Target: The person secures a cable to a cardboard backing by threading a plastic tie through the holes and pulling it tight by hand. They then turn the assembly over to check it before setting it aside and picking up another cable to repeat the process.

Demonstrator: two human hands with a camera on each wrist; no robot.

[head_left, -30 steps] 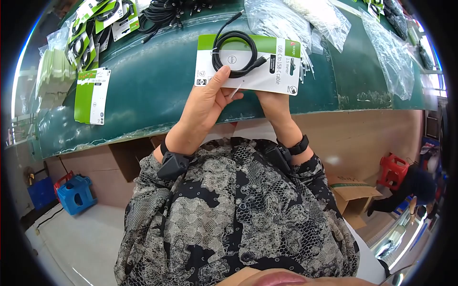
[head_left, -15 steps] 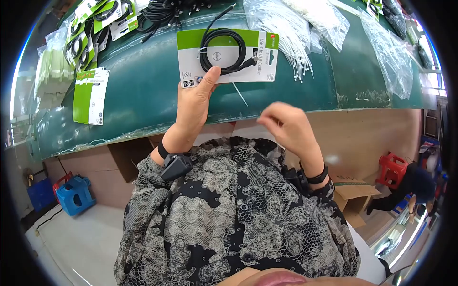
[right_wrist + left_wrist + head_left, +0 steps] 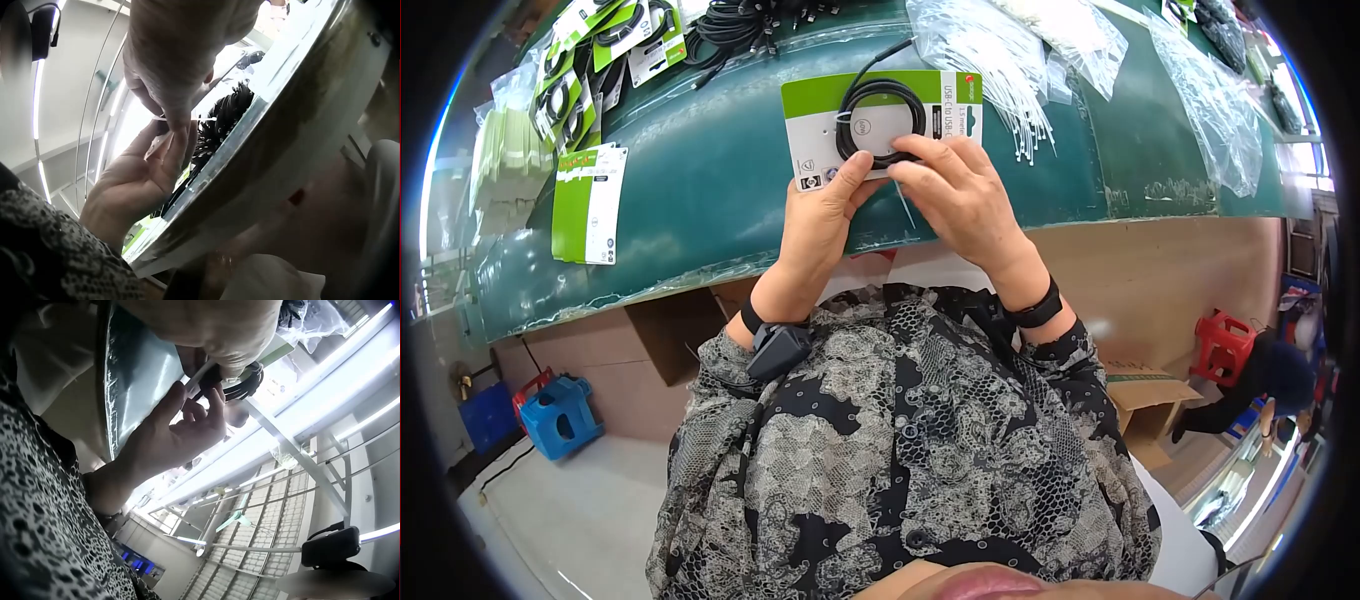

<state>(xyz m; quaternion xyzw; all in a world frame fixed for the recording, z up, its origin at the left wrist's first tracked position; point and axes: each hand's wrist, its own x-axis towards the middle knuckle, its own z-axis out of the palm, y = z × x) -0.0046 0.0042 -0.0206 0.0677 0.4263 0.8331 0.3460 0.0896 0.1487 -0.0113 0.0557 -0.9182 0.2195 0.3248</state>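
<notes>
A green and white card (image 3: 813,128) with a coiled black cable (image 3: 921,118) on its front is held up over the table edge in the head view. My left hand (image 3: 818,228) grips its lower edge, thumb on the front by the coil. The fingers of my right hand (image 3: 966,205) pinch the bottom of the coil beside that thumb. A thin white tie (image 3: 905,205) hangs below the card between the hands. In the right wrist view both hands, the left (image 3: 134,187) and the right (image 3: 181,62), meet at a white tie; their fingertips partly hide each other.
On the green table (image 3: 700,190) lie a stack of cards (image 3: 590,205) at left, carded cables (image 3: 580,100) behind it, loose black cables (image 3: 735,30) at the back, and white ties (image 3: 1010,90) in a plastic bag. Another bag (image 3: 1215,120) lies at right.
Since half a second ago my right hand has risen from below the table edge to the coil. The card has shifted slightly and stays in my left hand.
</notes>
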